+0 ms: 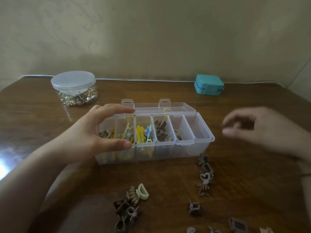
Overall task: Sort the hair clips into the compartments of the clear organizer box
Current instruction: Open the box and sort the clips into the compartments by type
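Note:
The clear organizer box (pixel 204 143) stands open on the table, lid flipped back. Its left compartments hold yellow, blue and cream clips; a middle one holds brown clips (pixel 161 132); the rightmost looks empty. My left hand (pixel 94 132) grips the box's left end, fingers over the far rim and thumb against the near wall. My right hand (pixel 262 130) hovers to the right of the box, blurred, fingers loosely curled, with nothing seen in it. Loose brown clips (pixel 205 175) lie in front of the box at the right, and another pile with a cream clip (pixel 142 192) lies nearer me.
A clear lidded jar (pixel 75 88) of small gold trinkets stands at the back left. A teal case (pixel 208 84) sits at the back right by the wall. More brown clips (pixel 238 224) lie along the table's near right edge.

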`<state>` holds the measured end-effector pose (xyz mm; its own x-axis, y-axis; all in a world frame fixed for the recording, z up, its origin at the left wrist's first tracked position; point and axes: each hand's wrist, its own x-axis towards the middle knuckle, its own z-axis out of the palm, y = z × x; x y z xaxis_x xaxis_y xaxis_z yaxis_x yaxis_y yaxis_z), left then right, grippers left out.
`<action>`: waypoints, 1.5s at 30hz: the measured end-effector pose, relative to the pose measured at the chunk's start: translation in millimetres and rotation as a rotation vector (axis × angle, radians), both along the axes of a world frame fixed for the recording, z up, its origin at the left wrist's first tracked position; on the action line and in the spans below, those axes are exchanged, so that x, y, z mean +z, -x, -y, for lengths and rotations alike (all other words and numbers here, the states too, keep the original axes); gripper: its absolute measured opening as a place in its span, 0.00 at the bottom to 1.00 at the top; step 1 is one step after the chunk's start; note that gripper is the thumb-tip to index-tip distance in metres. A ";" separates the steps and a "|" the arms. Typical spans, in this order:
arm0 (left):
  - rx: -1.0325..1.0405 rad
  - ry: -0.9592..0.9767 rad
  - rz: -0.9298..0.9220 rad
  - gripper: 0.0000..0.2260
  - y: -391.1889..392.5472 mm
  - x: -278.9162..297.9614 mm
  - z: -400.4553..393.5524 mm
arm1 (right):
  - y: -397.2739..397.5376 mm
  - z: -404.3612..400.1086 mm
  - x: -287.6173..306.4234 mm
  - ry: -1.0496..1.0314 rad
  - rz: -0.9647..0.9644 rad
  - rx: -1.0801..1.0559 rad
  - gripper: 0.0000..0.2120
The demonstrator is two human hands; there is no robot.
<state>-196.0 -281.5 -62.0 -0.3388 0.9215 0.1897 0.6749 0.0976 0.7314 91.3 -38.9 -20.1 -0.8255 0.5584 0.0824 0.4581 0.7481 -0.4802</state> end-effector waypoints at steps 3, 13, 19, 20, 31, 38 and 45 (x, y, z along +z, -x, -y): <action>-0.010 -0.018 -0.029 0.35 -1.6 -0.6 -1.0 | 22.2 22.7 -5.9 0.080 -0.631 -0.052 0.05; 0.033 0.010 0.008 0.37 -4.0 1.5 -0.3 | 13.4 27.7 0.1 -0.054 -0.362 0.042 0.03; 0.060 0.042 0.032 0.39 -1.1 4.7 -0.3 | 25.9 37.1 -6.8 0.090 0.389 0.000 0.15; 0.061 0.040 0.040 0.40 -0.8 4.5 0.0 | 31.9 44.3 -10.8 0.063 0.413 -0.029 0.18; 0.027 0.003 0.027 0.35 -1.9 0.9 -0.1 | 21.7 43.2 4.3 0.100 -0.572 -0.047 0.11; 0.037 0.035 0.035 0.36 -2.1 2.8 -0.6 | 26.6 43.9 -8.8 -0.233 -0.405 0.096 0.09; 0.035 0.032 0.041 0.37 0.3 2.6 -0.2 | 11.1 42.0 -1.9 -0.089 0.443 0.415 0.16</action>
